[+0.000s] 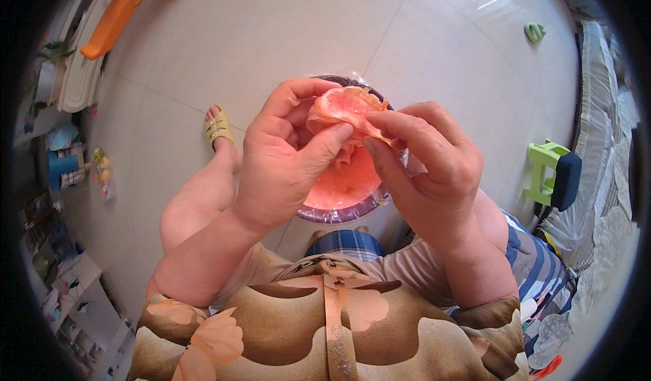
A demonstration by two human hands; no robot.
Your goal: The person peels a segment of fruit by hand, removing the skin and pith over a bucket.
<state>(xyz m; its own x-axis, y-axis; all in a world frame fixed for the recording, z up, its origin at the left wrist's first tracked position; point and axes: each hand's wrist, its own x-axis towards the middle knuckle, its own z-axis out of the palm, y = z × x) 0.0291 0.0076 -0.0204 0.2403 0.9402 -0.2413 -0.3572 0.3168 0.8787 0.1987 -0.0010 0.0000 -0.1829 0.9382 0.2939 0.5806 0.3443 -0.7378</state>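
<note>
A crumpled, translucent pink-orange piece of soft material (pixel 342 107) is spread between my hands; I cannot tell exactly what it is. My left hand (pixel 290 152) grips its left side, thumb on the near face and fingers curled behind. The thumb and index finger of my right hand (pixel 432 162) pinch its right edge. Below my hands stands a round dark purple basin (pixel 338 215) with clear plastic film over its rim. Pink-orange contents (pixel 343 187) show inside it, partly hidden by my hands and the held piece.
A blue plaid seat (pixel 343 243) lies between my legs. On the tiled floor at right stand a green stool (pixel 544 172) with a dark top and a small green item (pixel 535 33). An orange plastic part (pixel 109 25) is at upper left, near a bag of small toys (pixel 104 173).
</note>
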